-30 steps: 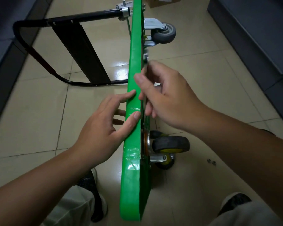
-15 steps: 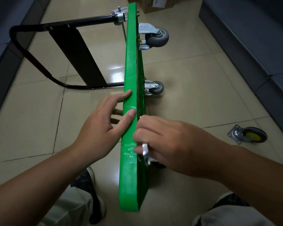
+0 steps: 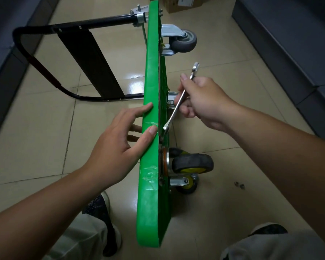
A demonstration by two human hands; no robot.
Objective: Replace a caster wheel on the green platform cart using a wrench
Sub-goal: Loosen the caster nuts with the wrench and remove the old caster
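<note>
The green platform cart (image 3: pixel 152 91) stands on its side edge on the tiled floor, underside facing right. My left hand (image 3: pixel 118 145) steadies its top edge, thumb on the edge and fingers spread on the left face. My right hand (image 3: pixel 201 99) grips a silver wrench (image 3: pixel 178 102). Its lower end touches the cart's underside just above a black-and-yellow caster (image 3: pixel 192 164). A grey caster (image 3: pixel 182 41) sits at the far end. A second yellow-hubbed wheel (image 3: pixel 189 183) shows just below the black one.
The cart's black folded handle (image 3: pixel 45 53) lies out to the left on the floor. Two small nuts (image 3: pixel 239 184) lie on the tiles to the right of the near caster. Dark furniture edges flank both sides, and a cardboard box (image 3: pixel 184 3) stands at the far end. My feet are at the bottom.
My right hand has lifted from low beside the near caster to the cart's middle, and the wrench now shows fully. The left hand stays on the cart edge. The view has shifted.
</note>
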